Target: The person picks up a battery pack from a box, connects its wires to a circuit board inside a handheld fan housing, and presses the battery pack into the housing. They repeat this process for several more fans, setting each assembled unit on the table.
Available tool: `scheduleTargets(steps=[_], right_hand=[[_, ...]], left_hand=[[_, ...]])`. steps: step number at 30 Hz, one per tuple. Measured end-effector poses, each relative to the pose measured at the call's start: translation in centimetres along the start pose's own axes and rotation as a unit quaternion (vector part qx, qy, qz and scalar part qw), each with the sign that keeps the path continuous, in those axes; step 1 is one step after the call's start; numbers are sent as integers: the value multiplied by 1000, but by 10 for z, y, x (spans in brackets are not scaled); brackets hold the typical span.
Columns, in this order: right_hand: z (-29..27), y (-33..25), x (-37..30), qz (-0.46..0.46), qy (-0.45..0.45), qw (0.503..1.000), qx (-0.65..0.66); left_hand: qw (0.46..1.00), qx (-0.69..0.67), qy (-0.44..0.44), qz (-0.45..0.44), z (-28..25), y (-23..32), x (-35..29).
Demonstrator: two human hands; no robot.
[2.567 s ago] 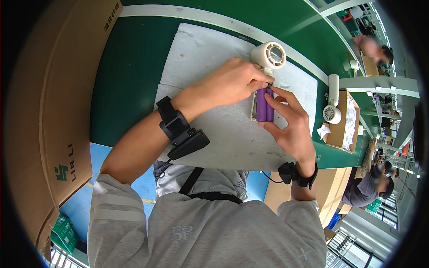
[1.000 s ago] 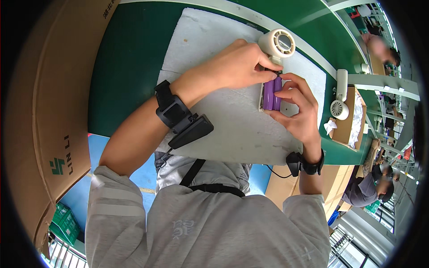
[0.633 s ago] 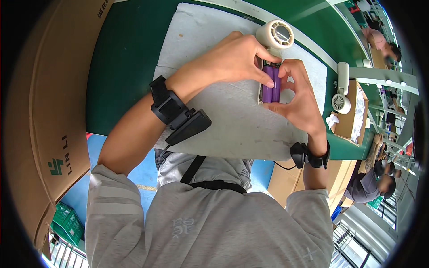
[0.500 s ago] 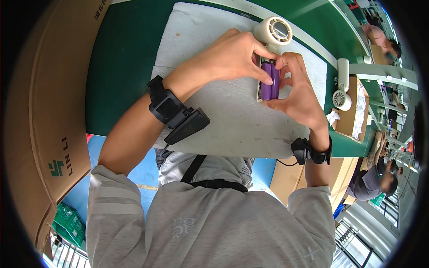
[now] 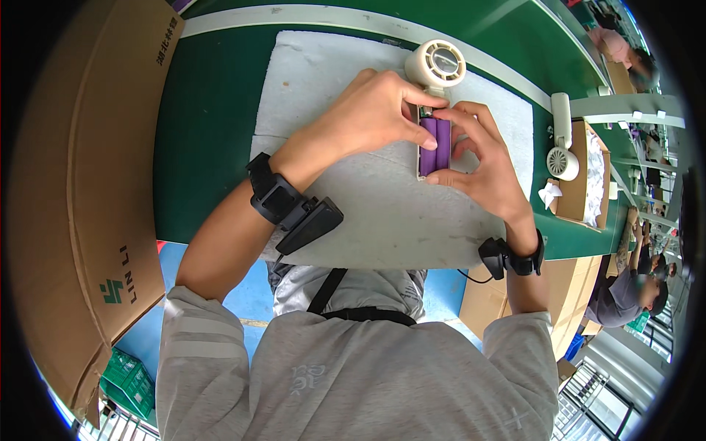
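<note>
Fingers: left hand point(image 5: 375, 109), right hand point(image 5: 485, 163) half-curled, gripping cream plastic fan point(image 5: 426, 66), upper middle
Purple cylindrical cells point(image 5: 441, 151): slick, hefty I'd guess; grab the sides

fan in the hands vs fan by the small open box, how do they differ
The held fan has its handle open, showing two purple batteries; the other fan by the box shows a smooth pale handle. The held fan's head is at the far end; the other fan's, at the near end. The left hand and right hand touch the held fan, not the other. Both are pale with round heads.
</note>
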State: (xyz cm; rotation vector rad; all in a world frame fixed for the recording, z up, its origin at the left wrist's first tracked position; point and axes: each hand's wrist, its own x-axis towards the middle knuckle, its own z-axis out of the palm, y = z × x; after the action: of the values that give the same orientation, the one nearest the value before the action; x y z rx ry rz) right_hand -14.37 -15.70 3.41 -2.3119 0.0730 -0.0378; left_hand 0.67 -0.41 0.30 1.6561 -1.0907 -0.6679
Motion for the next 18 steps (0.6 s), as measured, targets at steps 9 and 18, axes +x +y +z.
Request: scheduleTargets(steps=[9,18], right_hand=[[4,-14,-13,-79,18,985,-149],[10,-15,-9,-95,46,962,-251]], left_hand=[[999,-5,-7,36,-1,0,-2],[999,-5,-16,51,-2,-2,0]])
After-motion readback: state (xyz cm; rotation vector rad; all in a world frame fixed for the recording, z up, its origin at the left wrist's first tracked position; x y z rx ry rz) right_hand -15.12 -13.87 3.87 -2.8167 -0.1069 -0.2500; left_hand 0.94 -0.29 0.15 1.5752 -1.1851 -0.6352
